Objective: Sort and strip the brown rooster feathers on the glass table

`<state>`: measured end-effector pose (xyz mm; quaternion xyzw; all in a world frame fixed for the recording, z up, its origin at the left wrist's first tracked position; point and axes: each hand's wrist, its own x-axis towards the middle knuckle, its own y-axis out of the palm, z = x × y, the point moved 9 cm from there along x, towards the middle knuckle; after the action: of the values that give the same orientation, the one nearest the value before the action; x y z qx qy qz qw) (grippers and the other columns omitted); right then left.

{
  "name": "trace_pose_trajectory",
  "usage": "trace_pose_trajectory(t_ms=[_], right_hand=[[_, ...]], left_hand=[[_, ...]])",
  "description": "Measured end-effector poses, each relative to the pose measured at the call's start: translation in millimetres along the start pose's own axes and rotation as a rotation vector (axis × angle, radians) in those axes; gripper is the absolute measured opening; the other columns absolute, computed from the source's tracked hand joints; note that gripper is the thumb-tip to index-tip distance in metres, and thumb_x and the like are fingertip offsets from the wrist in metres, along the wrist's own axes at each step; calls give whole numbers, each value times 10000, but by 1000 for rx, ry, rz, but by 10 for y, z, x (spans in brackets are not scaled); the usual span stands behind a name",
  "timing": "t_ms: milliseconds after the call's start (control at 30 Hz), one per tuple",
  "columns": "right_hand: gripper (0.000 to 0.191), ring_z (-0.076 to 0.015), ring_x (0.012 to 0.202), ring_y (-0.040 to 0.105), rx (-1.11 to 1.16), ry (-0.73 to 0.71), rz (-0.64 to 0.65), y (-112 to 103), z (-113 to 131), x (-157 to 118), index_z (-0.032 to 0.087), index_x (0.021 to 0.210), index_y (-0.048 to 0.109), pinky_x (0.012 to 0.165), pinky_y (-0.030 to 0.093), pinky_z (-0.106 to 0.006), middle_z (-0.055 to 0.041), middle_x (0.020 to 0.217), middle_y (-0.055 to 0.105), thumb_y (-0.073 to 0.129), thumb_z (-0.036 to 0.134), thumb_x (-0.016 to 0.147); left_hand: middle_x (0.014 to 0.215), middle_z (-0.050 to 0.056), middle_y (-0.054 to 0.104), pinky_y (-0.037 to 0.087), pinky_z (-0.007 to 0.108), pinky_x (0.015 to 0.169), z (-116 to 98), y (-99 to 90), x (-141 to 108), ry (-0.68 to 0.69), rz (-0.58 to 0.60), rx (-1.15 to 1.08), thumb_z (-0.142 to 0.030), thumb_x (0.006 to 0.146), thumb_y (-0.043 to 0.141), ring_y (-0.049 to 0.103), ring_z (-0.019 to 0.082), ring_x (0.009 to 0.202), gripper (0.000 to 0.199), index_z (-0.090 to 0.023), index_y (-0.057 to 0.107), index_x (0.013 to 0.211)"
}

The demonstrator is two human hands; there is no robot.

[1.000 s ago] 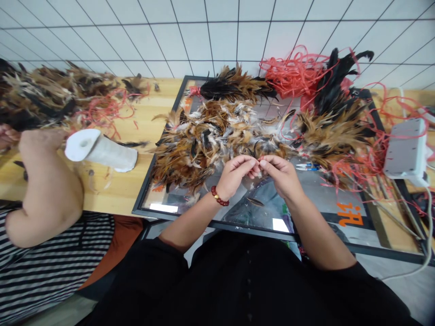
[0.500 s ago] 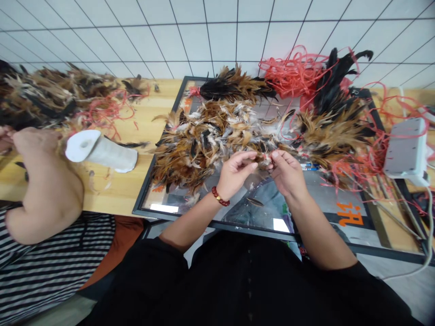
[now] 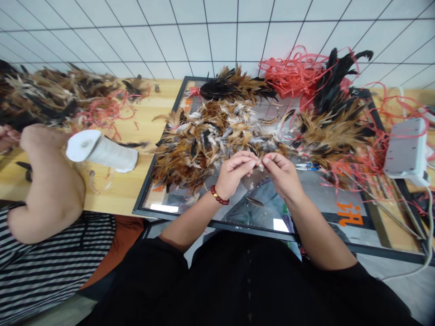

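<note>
My left hand (image 3: pixel 238 171), with a dark red bead bracelet (image 3: pixel 219 195) at its wrist, is closed in a pinch. My right hand (image 3: pixel 281 174) pinches too, its fingertips almost meeting the left ones. Between them is a small pale bit of feathers (image 3: pixel 260 165), mostly hidden by the fingers. Just beyond lies a loose heap of brown, white and black feathers (image 3: pixel 204 140). To the right of my right hand are small blue-handled snips (image 3: pixel 307 167). A single dark feather (image 3: pixel 254 201) rests on the glass nearer to me.
A dark-framed glass panel (image 3: pixel 200 219) carries the feathers. Behind are a tied feather bundle (image 3: pixel 238 86), tangled red plastic ribbon (image 3: pixel 295 72) and more bundles (image 3: pixel 336 129). A white box (image 3: pixel 406 147) with a cable stands right. Left are a white spool (image 3: pixel 108 151) and a co-worker's arm (image 3: pixel 50 181).
My fingertips have come closer together and the brown feathers between them show less. My right hand has shifted slightly left, uncovering more of the snips. The co-worker's arm has moved a little.
</note>
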<state>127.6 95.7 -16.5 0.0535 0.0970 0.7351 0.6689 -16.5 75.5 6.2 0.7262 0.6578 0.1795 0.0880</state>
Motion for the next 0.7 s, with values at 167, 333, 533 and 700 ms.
trace_pose_trajectory(t_ms=[167,333,533,700], right_hand=[[289,-92,587,462,-109,-45,-1,-6,64,-17,213,795,643,565,388,-237,35,676,574,773,470,767],[189,-96,562,468,-224,-120,6,1,167,-67,211,785,660,540,374,-236,29,645,587,738,383,788],[17,-110,643,580,-509,-349,24,81,390,-189,210,798,672,658,470,-260,14,733,678,666,202,811],[56,-121,652,619,-651,-497,23,145,520,-248,215,790,662,668,496,-261,12,724,688,645,167,815]], left_hand=[[857,59,753,402,198,467,116,40,-11,-194,-1,-96,-441,800,773,558,58,534,282,-160,756,796],[640,3,688,342,167,401,236,-49,-6,-309,-135,-102,-437,653,871,497,37,441,348,-139,741,777],[602,-11,671,411,168,427,234,-76,-27,-333,-186,-24,-400,597,901,527,50,459,394,-129,717,816],[597,-21,654,450,168,466,207,-82,-15,-270,-165,83,-346,660,861,544,53,488,267,-139,714,741]])
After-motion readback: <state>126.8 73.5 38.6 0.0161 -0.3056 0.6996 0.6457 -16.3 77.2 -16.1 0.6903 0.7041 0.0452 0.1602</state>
